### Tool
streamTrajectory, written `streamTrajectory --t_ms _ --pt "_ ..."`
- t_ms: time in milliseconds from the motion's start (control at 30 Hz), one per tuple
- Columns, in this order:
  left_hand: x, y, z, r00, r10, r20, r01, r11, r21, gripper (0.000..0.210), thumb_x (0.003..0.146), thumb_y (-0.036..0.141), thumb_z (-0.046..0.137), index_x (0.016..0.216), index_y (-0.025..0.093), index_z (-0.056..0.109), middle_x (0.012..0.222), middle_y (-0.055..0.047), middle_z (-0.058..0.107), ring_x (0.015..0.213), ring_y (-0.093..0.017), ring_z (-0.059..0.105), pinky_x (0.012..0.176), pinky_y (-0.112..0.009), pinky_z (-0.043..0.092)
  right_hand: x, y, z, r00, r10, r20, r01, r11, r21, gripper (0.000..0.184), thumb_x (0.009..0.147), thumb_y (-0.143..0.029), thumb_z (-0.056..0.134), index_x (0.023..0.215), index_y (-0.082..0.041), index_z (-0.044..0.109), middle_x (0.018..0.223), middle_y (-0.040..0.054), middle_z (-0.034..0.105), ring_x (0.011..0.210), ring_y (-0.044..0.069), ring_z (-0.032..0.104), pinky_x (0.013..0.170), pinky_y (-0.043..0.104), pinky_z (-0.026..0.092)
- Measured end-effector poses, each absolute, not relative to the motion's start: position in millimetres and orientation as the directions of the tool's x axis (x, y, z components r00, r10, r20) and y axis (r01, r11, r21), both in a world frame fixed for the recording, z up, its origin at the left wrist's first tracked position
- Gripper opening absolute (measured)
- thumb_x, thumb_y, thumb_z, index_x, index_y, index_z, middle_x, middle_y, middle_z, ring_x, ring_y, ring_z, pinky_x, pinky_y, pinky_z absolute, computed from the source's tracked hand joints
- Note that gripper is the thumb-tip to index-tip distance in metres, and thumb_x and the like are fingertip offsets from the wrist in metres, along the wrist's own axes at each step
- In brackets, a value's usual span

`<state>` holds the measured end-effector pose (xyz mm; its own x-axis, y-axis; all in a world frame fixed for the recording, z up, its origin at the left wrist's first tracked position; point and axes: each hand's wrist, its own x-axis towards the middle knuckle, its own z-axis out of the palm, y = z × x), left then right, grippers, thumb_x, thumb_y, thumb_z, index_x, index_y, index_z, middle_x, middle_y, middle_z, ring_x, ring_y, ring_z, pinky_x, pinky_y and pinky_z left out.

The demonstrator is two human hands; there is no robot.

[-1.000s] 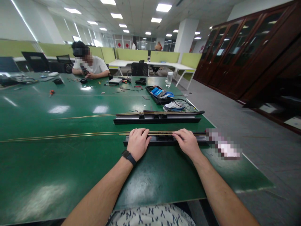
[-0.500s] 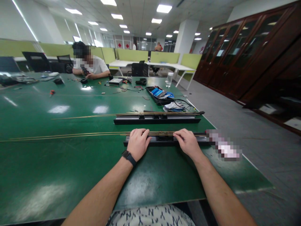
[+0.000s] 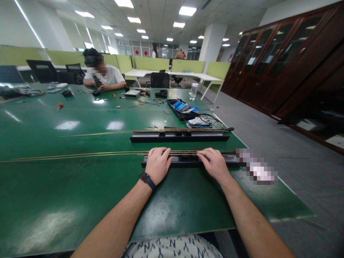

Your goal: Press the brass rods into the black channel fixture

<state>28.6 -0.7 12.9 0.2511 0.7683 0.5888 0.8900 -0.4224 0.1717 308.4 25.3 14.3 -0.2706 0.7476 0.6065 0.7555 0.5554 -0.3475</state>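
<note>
A black and silver rail [image 3: 185,164] lies lengthwise before me on the green table. Long thin brass rods [image 3: 184,154] run along its top and stretch far out past its left end. My left hand [image 3: 158,162] is closed over the left part of the rail, fingers across the rods and thumb on the near side. Toward the right part, my right hand [image 3: 214,163] pinches the rods between thumb and fingertips. Their undersides are hidden by the fingers. A second black rail [image 3: 156,138] with more brass rods along it lies parallel, farther back.
Behind the second rail are a black tray [image 3: 185,116] holding blue items, gloves [image 3: 199,122] and a clear cup [image 3: 193,91]. A blurred pinkish object [image 3: 258,170] is near the table's right edge. Another person [image 3: 103,75] sits across the green table [image 3: 88,200].
My right hand has shifted very slightly left along the rods. The left hand and both rails look unmoved.
</note>
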Motion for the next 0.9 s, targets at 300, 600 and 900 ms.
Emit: streamTrajectory --t_ms 300,600,900 --pt "28.6 -0.6 11.9 0.256 0.760 0.598 0.889 -0.428 0.164 0.028 0.098 0.033 0.059 0.122 0.020 0.065 0.114 -0.011 0.070 0.105 -0.026 0.063 0.100 -0.045 0.044 307.2 26.6 13.4 -0.281 0.756 0.592 0.756 0.554 -0.349 0.022 0.100 -0.037 0.054 0.096 -0.025 0.072 0.095 0.0050 0.073 0.091 0.021 0.066 0.084 0.039 0.044" --pt "28.5 -0.7 13.5 0.255 0.763 0.594 0.888 -0.429 0.169 0.028 0.098 0.032 0.058 0.122 0.019 0.065 0.114 -0.011 0.070 0.104 -0.026 0.062 0.100 -0.045 0.045 307.7 25.3 16.1 -0.306 0.756 0.579 0.758 0.561 -0.332 0.021 0.101 -0.034 0.052 0.095 -0.024 0.070 0.095 0.0054 0.072 0.091 0.021 0.065 0.084 0.039 0.044" --pt "27.9 -0.2 12.7 0.255 0.767 0.589 0.887 -0.428 0.173 0.029 0.098 0.033 0.058 0.123 0.019 0.065 0.114 -0.011 0.070 0.104 -0.026 0.062 0.100 -0.045 0.044 307.7 23.2 16.2 -0.290 0.754 0.589 0.750 0.561 -0.349 0.022 0.101 -0.037 0.054 0.101 -0.025 0.072 0.099 0.0057 0.071 0.094 0.021 0.065 0.085 0.040 0.046"
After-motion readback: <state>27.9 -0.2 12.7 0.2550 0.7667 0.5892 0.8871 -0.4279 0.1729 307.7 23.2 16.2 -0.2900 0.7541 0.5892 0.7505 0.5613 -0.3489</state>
